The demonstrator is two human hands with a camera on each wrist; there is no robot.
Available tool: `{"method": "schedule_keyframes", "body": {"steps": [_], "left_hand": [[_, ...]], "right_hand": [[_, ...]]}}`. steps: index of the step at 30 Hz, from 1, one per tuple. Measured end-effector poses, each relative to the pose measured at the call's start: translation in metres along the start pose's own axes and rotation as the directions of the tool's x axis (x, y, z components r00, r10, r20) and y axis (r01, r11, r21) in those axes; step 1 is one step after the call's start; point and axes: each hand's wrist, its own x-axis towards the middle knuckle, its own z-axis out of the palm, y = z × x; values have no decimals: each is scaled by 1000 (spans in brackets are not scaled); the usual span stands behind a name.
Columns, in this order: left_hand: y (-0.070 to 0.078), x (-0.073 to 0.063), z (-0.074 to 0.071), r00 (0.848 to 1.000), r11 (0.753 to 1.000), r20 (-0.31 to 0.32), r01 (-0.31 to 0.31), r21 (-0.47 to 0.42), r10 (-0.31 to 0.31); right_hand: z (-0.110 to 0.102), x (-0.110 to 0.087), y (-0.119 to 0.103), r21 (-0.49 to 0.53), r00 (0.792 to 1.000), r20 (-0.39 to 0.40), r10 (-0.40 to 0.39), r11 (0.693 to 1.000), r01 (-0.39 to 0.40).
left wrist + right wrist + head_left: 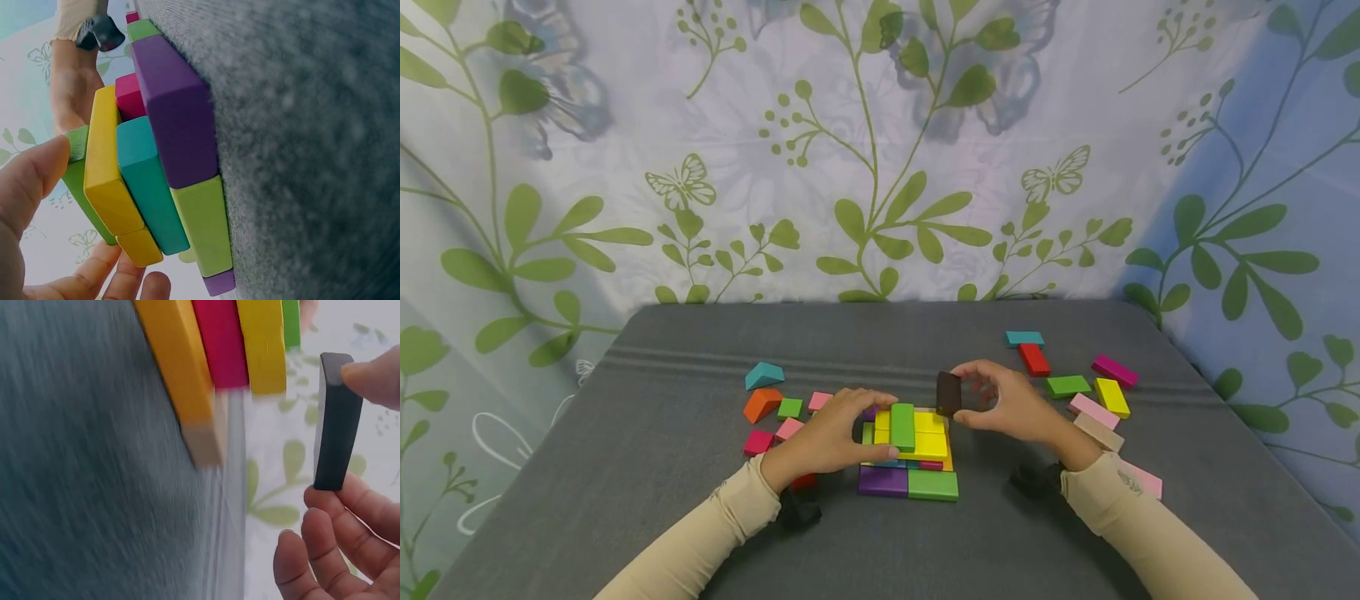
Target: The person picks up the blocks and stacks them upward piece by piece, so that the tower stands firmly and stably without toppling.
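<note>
A layered stack of coloured wooden blocks stands on the table, with purple and light green blocks [932, 485] along its near bottom edge. Yellow blocks [932, 446] make up the upper layer. Lying across them is a green block [902, 428], which my left hand [831, 433] pinches by its two ends, thumb at the near end. To the right of the stack, my right hand [1011, 404] holds a dark brown block [949, 394] upright between thumb and fingers. In the right wrist view this dark block [339, 425] is apart from the stack.
Loose blocks lie at the left, among them a blue one [764, 375], an orange one [763, 404] and several pink ones. More are spread at the right, including a red block [1034, 359], a yellow block [1112, 397] and a magenta block [1115, 371]. A patterned curtain [880, 150] hangs behind the table.
</note>
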Motion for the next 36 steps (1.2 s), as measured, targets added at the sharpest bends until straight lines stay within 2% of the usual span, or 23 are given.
{"method": "schedule_keyframes", "body": {"steps": [4,8,25,31,36], "left_hand": [[-1,1,0,1000,1000,3,7,0,-7],[-2,1,1,1000,1000,-4,4,9,-4],[-3,2,2,1000,1000,4,6,3,-6],[-5,2,1,1000,1000,7,1,-11,-1],[-8,0,1,1000,1000,12,-2,-24,2]], "right_hand": [[9,-8,-8,26,996,72,-43,999,42],[18,-13,-12,33,991,106,-78,997,74],[33,-14,-15,73,986,109,-127,990,119],[30,-15,-15,101,985,117,-124,989,112],[11,-24,-11,120,988,123,-89,990,74]]}}
